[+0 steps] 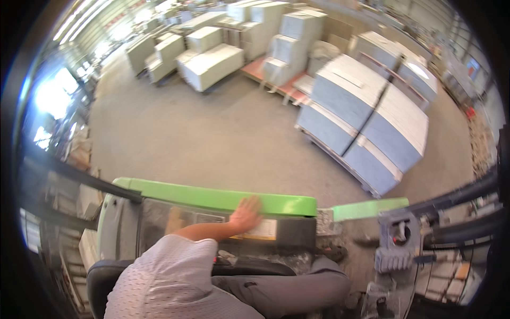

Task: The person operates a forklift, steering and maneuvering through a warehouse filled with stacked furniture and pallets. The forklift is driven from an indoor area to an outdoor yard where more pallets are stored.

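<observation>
Floor (212,127) open between green panel (212,198) and strapped blue-gray stack (393,127); pale blocks (212,65) line the far side. Left hand (245,215) blurred: grip looks spread, laid over panel's near edge, right of its middle.

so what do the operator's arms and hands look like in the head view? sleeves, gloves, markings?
Left arm: short, loose sleeve, pale grey with a dimpled, mesh-like texture. Forearm bare below it, with no watch or band visible. Left hand ungloved; blur hides finer details. The right arm and right hand are out of view.
</observation>
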A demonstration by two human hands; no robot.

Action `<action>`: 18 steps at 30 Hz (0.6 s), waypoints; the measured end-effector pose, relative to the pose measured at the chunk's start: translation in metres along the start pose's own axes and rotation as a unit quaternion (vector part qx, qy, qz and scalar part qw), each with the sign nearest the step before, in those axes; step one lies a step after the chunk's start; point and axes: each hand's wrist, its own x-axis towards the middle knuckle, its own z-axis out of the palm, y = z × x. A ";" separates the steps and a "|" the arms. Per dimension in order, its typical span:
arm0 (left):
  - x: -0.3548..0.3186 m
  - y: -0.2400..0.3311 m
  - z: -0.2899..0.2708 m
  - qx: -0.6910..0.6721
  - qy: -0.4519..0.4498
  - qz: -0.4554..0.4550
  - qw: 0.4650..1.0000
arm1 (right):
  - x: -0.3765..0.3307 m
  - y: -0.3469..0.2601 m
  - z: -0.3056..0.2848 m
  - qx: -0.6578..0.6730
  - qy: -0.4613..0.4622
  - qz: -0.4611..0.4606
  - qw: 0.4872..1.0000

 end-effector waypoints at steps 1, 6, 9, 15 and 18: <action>-0.002 0.003 -0.002 -0.002 0.023 0.023 0.999 | -0.001 0.003 0.006 0.012 -0.004 -0.008 1.000; 0.001 0.012 -0.012 0.005 0.008 0.016 1.000 | 0.002 0.010 0.021 0.049 -0.018 -0.033 0.998; 0.011 0.006 -0.016 0.008 -0.002 0.024 1.000 | 0.014 0.005 0.028 0.054 -0.018 -0.038 0.998; 0.024 -0.027 -0.021 0.008 -0.001 0.040 0.999 | 0.020 -0.022 0.050 0.050 -0.015 -0.032 0.998; 0.026 -0.050 -0.024 0.012 0.006 0.053 0.999 | 0.011 -0.044 0.059 0.038 -0.008 -0.021 0.999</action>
